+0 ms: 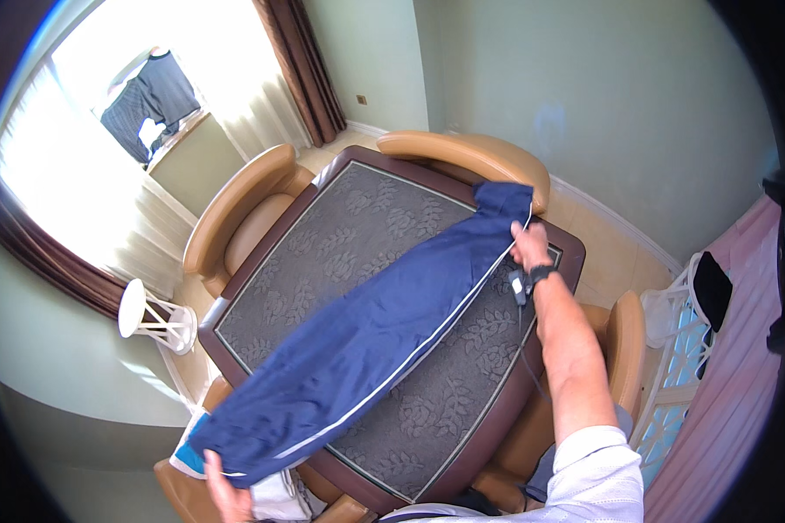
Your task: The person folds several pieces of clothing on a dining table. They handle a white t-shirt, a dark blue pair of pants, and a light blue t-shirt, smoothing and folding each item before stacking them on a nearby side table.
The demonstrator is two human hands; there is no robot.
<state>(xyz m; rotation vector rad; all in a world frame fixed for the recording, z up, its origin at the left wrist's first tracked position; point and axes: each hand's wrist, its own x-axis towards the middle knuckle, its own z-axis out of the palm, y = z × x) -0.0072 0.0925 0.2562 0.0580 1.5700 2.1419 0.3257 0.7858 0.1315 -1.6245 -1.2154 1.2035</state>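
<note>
I have the right arm stretched out over the right side of the tabletop (323,231), elbow nearly straight, the right hand (529,247) ending near its far right edge. That grip is closed on the white-striped edge of a navy garment (358,322), thumb uppermost. The left hand (225,495) is low, just off the tabletop's near left edge; its grip is closed on the garment's other end, thumb over the cloth, the fingers mostly hidden from me. The garment lies lengthwise across the tabletop, both ends passing its edges.

My count: two hands, one navy garment, one dark wristband (543,273) on the right wrist, and one small corded device (518,283) on the tabletop beside that wrist. I make out four tan chairs (467,152), one at each side of the tabletop, and one white round stool (133,307) left of it.
</note>
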